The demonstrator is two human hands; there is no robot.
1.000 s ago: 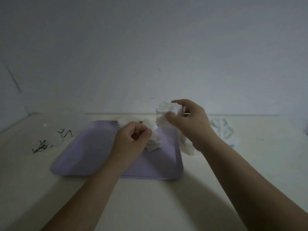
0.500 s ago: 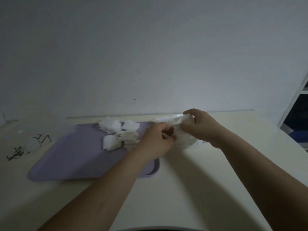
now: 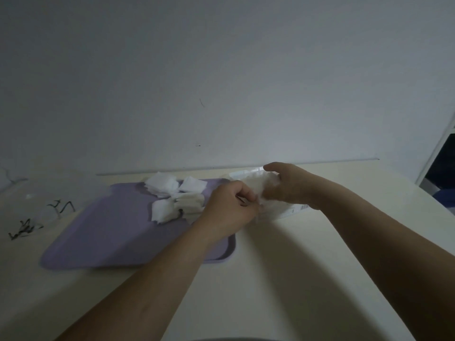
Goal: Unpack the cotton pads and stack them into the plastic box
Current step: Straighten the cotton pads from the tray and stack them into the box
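Several loose white cotton pads (image 3: 172, 195) lie heaped at the far side of a purple tray (image 3: 110, 237). Just right of the tray lies the crinkled clear pad package (image 3: 278, 210). My left hand (image 3: 229, 210) pinches the package's near edge with curled fingers. My right hand (image 3: 288, 185) grips the package from above, fingers curled over white pads inside it. How many pads the package holds is hidden. A clear plastic box (image 3: 37, 207) stands faintly visible at the far left.
The cream table (image 3: 270, 279) runs to a white wall at the back. Dark markings (image 3: 24, 230) show on the clear plastic at far left. A dark shelf opening (image 3: 440, 168) is at the right edge.
A second ago my right hand held a wad of pads up over the tray. Both hands have since moved right onto the package, and the view has swung right.
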